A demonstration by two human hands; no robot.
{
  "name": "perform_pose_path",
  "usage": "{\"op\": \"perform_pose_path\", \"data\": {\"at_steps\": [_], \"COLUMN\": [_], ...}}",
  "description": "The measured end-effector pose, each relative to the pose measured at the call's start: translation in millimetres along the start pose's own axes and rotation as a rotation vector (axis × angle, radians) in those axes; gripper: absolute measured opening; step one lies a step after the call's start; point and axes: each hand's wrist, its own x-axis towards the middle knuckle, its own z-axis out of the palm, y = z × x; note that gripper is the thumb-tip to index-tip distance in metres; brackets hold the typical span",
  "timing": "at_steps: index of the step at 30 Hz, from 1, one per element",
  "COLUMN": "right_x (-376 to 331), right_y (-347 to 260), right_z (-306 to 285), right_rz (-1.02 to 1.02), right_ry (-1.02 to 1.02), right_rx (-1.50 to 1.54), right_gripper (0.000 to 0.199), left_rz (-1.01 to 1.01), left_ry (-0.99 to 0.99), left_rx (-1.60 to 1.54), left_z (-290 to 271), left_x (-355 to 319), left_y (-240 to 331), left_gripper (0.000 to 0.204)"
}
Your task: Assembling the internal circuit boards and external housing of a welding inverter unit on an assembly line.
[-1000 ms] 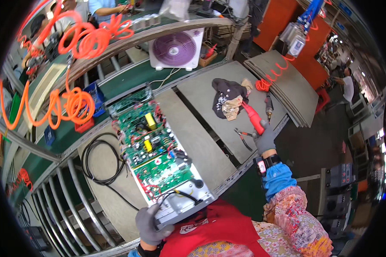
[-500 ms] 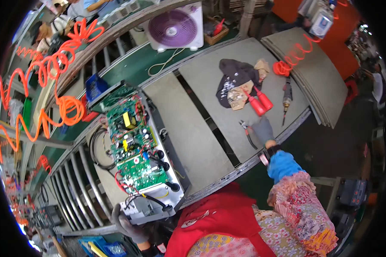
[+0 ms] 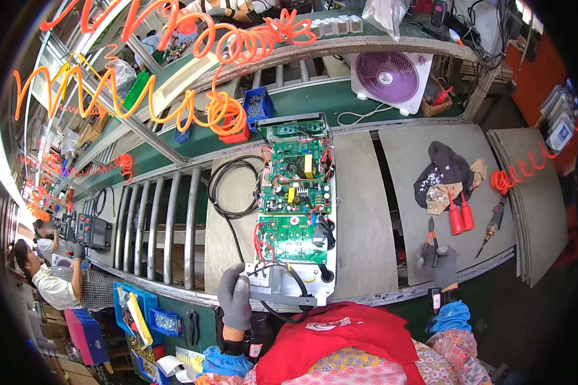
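A metal-cased power unit point(image 3: 297, 192) lies open on the bench, with green circuit boards, wires and capacitors exposed. My left hand point(image 3: 236, 298), in a grey glove, is closed at the left end of its front panel point(image 3: 282, 299); its inner fingers are partly hidden. Black cables loop over that front end. To the right, my gloved right hand point(image 3: 439, 266) is closed around the orange handles of small cutting pliers point(image 3: 431, 232), jaws pointing away from me. Beyond them, two red bottles point(image 3: 460, 217) lie by a dark cloth point(image 3: 444, 170). An electric screwdriver point(image 3: 493, 223) rests farther right.
Metal rollers point(image 3: 167, 224) run left of the unit, beside a coiled black cable point(image 3: 228, 186). Orange coiled hoses point(image 3: 205, 109) hang above. A purple fan point(image 3: 392, 78) stands behind, near a blue bin point(image 3: 258, 106). Stacked boards point(image 3: 526, 192) lie right. Co-workers point(image 3: 58, 276) are at far left.
My view has swung left. My right hand, earlier beside the pliers on the bench, now holds them raised off it. My left hand stays at the unit's front corner.
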Motion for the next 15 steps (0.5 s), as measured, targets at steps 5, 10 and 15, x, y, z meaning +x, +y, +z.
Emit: {"op": "perform_pose_path", "data": {"at_steps": [5,10,15], "right_x": [16.3,14.9,36.9], "right_y": [-29.6,-54.3,-44.5], "right_z": [106.9,230.4,275.1], "right_rz": [-0.014,-0.522,-1.060], "right_ry": [-0.467,-0.384,-0.087], "right_rx": [0.189,-0.836,-1.537], "right_gripper": [0.053,0.053,0.055], "left_rz": [-0.082,0.000,-0.175], "left_ry": [-0.272,-0.310,-0.591], "left_rx": [0.074,0.051,-0.132], "left_z": [-34.7,-31.2,68.7], "left_x": [27.3,132.2,232.2], "left_y": [2.0,59.0,92.5], "left_gripper": [0.035,0.033,0.027]}}
